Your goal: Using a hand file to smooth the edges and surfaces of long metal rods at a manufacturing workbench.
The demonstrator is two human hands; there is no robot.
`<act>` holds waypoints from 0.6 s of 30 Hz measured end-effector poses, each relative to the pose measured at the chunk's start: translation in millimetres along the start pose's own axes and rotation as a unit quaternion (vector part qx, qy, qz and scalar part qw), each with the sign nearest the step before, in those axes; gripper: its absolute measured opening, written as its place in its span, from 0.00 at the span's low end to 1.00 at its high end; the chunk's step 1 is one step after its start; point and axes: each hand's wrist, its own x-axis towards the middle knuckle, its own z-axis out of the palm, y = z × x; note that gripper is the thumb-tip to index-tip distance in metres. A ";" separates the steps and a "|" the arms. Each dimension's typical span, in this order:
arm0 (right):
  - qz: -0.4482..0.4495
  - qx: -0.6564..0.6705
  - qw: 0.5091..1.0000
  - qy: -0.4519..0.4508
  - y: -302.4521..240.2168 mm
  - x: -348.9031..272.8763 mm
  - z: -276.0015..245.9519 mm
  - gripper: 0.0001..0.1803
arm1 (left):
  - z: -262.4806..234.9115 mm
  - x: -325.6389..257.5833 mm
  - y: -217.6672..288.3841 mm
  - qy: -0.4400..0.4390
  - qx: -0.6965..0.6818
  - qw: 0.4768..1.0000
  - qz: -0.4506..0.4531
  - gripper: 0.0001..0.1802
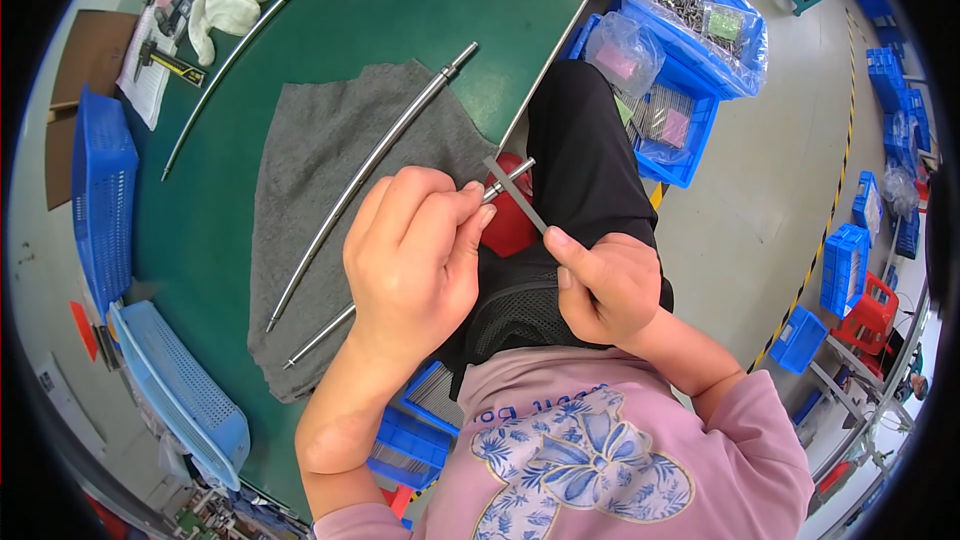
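Note:
My left hand [412, 245] grips a long thin metal rod [318, 338] near its upper end, whose tip [515, 174] pokes out past my fingers. The rod's lower end rests on a grey cloth [310, 150] spread over the green table [400, 0]. My right hand [605, 285] pinches a narrow flat grey strip [512, 190] that lies across the rod's tip. A second, longer metal rod [370, 172] lies on the cloth to the left of my left hand.
A third thin rod [228, 70], white gloves [225, 5] and a yellow-and-black tool [175, 63] lie at the table's far left. Blue baskets [100, 200] stand at the left edge. Blue crates [690, 30] with bagged metal parts sit on the floor to the right.

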 end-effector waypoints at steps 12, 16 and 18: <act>-0.025 -0.091 0.996 -0.012 -4.2 24.6 11.8 0.28 | 2.4 -1.1 0.3 0.003 0.009 1.000 0.002 0.10; -0.004 -0.107 0.992 -0.066 -6.0 -1.4 -5.5 0.27 | 3.4 -0.1 0.1 0.003 0.016 1.000 0.019 0.11; -0.023 -0.114 0.993 -0.014 -6.8 20.1 5.7 0.28 | 3.8 -0.8 0.8 0.002 0.009 1.000 0.023 0.11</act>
